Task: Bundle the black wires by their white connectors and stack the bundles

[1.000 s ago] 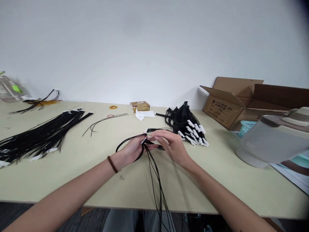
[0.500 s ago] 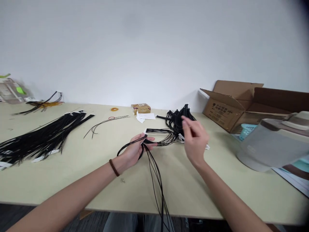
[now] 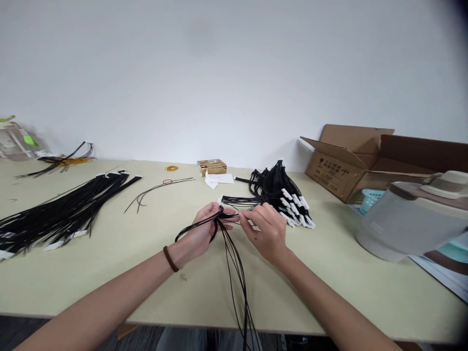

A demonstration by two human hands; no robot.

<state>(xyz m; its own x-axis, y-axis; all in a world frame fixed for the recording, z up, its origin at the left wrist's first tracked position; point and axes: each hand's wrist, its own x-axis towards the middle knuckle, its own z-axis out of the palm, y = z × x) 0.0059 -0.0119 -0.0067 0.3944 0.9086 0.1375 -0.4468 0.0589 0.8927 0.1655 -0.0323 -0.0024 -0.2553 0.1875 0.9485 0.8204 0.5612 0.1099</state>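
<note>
My left hand [image 3: 205,225] is closed around a bundle of thin black wires [image 3: 234,253], whose loose ends hang over the table's front edge. Other wires of the bundle loop back over my left wrist. A white connector [image 3: 220,199] shows just above the left fingers, with wires running right from it. Close beside, my right hand [image 3: 266,229] pinches black wire at its thumb and fingertips. Behind the right hand lies a pile of black wire harnesses [image 3: 272,178] with several white connectors [image 3: 294,208] at the near end.
Many black wires [image 3: 69,204] lie spread at the left. Farther back are a small gold-brown box [image 3: 212,167], white paper [image 3: 221,179], loose wires [image 3: 157,187] and a yellow ring [image 3: 171,168]. An open cardboard box [image 3: 336,175] and a large grey jug [image 3: 409,222] stand at the right.
My right hand has come down and left from above the table to beside my left hand, onto the wires. The white connectors on the pile are now uncovered. My left hand keeps its hold.
</note>
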